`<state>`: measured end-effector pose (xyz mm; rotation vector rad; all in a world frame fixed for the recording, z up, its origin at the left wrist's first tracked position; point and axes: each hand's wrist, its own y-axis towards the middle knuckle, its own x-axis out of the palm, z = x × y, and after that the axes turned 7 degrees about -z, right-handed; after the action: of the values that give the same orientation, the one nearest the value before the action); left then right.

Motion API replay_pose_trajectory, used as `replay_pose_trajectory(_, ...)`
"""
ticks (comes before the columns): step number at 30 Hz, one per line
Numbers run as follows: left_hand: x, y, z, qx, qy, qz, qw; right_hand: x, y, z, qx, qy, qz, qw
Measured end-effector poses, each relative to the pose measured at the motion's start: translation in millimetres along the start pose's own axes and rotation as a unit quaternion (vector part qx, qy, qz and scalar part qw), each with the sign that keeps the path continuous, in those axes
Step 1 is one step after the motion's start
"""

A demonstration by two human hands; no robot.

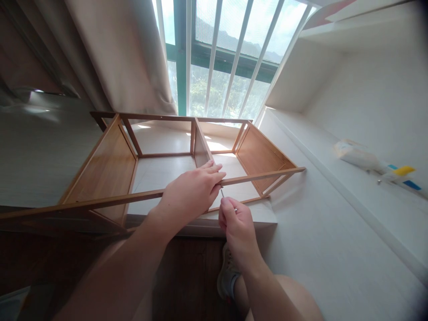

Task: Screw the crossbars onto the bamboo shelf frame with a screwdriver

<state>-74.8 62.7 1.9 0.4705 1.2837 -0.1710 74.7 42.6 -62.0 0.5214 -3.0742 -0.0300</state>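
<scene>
A brown wooden frame with side panels stands on a white ledge. Its long front rail (259, 176) crosses in front of me, meeting the middle divider (201, 143) near my hands. My left hand (187, 194) lies over the rail at that joint, fingers closed around it and hiding part of the joint. Just below, my right hand (239, 225) pinches a thin metal hex key (222, 192), its tip pointing up at the rail's underside. The left panel (103, 169) and right panel (264, 154) stand upright at either end.
Behind the frame is a barred window (227, 58), with a beige curtain (123, 53) to its left. A clear plastic bag (356, 154) and a yellow-and-blue item (404, 171) lie on the white surface at right. My shoe (226, 272) rests on the dark floor.
</scene>
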Motion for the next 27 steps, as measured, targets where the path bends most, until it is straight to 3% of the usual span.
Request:
replay_pose_trajectory(3,0.3,-0.4,-0.4,-0.003,-0.001,0.001,1.000,-6.5,4.1,-0.2,-0.035,-0.125,0.002,0.992)
replay_pose_trajectory(8,0.2,-1.4,0.4,-0.008,-0.005,0.001,1.000,-7.4,6.0,-5.3,-0.070,-0.214,0.000,0.974)
replay_pose_trajectory(16,0.2,-1.7,-0.5,-0.004,-0.006,-0.001,1.000,-11.2,6.6,-8.0,-0.086,-0.290,-0.005,0.953)
replay_pose_trajectory(27,1.5,-2.3,0.3,-0.008,0.007,-0.004,1.000,-14.5,7.2,-10.5,-0.091,-0.316,0.000,0.944)
